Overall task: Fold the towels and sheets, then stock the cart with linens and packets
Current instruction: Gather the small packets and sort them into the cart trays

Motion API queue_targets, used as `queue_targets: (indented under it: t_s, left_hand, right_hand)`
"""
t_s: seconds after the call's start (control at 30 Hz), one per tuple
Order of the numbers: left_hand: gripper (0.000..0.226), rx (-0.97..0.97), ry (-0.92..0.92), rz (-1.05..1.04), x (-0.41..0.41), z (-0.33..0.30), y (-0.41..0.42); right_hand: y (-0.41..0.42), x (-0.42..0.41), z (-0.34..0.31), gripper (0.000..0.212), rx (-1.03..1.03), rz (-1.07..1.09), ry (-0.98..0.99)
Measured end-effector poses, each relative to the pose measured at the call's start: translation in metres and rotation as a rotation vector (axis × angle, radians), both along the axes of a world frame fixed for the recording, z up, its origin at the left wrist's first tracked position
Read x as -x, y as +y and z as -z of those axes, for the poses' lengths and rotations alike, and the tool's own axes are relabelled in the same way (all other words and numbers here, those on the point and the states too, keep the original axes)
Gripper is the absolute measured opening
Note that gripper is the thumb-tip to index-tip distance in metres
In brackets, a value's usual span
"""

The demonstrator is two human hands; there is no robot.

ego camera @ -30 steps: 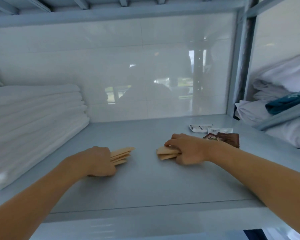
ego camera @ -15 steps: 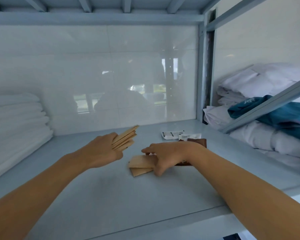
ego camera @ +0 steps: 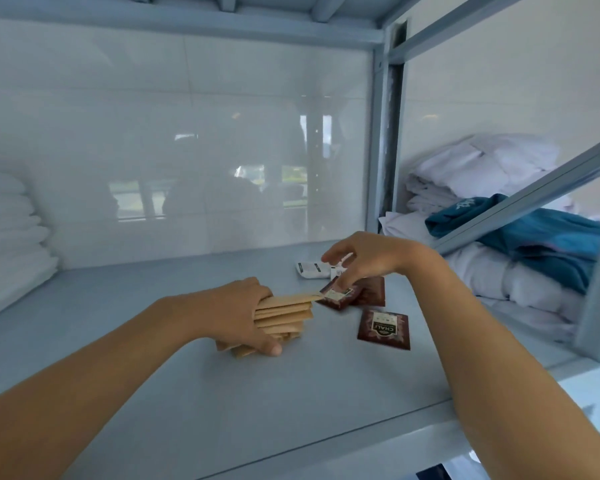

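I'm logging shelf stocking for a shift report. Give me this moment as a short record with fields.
surface: pale blue metal shelf
left hand: grips stack of tan paper packets
right hand: pinches dark red printed sachet
loose: another dark red sachet; white sachets
left side: folded white towels
right bay: white linens, teal cloth

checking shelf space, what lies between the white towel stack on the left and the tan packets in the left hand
Bare shelf only, in the head view, between the towel stack and tan packets.
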State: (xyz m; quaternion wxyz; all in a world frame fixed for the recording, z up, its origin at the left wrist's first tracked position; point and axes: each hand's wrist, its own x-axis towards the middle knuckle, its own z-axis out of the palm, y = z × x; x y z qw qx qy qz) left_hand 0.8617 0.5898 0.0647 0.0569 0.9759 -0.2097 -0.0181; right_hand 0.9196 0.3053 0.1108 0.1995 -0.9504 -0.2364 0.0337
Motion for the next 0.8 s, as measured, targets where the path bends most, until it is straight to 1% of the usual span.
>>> queue_targets:
  t_s: [0.1, 0.17, 0.23, 0.3, 0.4, 0.47, 0.57, 0.63, 0.73, 0.8]
  left_hand:
    - [0.071, -0.022, 0.011, 0.023, -0.002, 0.009, 0.000]
    - [0.065, 0.043, 0.040, 0.024, -0.001, 0.012, 0.002]
    - [0.063, 0.089, 0.030, 0.028, 0.001, 0.012, 0.002]
    - [0.062, 0.079, -0.004, 0.033, 0.005, 0.014, 0.001]
    - [0.049, 0.055, -0.049, 0.027, 0.010, 0.018, 0.000]
    - [0.044, 0.031, -0.041, 0.010, 0.015, 0.017, -0.001]
    - [0.049, -0.043, -0.016, 0.010, 0.020, 0.012, 0.000]
    - [0.053, -0.083, -0.018, 0.023, 0.023, 0.012, 0.001]
    - [0.056, -0.117, -0.027, 0.045, 0.026, 0.011, -0.001]
    - [0.053, -0.105, -0.023, 0.041, 0.028, 0.009, -0.003]
  right_hand:
    - [-0.024, 0.001, 0.012, 0.090, 0.112, 0.089, 0.063]
    - [-0.031, 0.002, 0.025, 0.101, 0.149, 0.117, 0.080]
    - [-0.033, -0.001, 0.037, 0.105, 0.120, 0.174, 0.058]
    - [-0.032, -0.006, 0.044, 0.105, 0.054, 0.271, 0.016]
    - [-0.022, -0.012, 0.051, 0.113, -0.032, 0.371, 0.026]
    - [-0.014, -0.015, 0.055, 0.116, -0.020, 0.406, 0.010]
    - [-0.004, -0.016, 0.060, 0.105, 0.040, 0.450, -0.075]
    - [0.000, -0.017, 0.060, 0.093, -0.007, 0.467, -0.098]
    - [-0.001, -0.014, 0.059, 0.067, -0.071, 0.477, -0.093]
    - [-0.001, -0.011, 0.059, 0.057, -0.084, 0.465, -0.088]
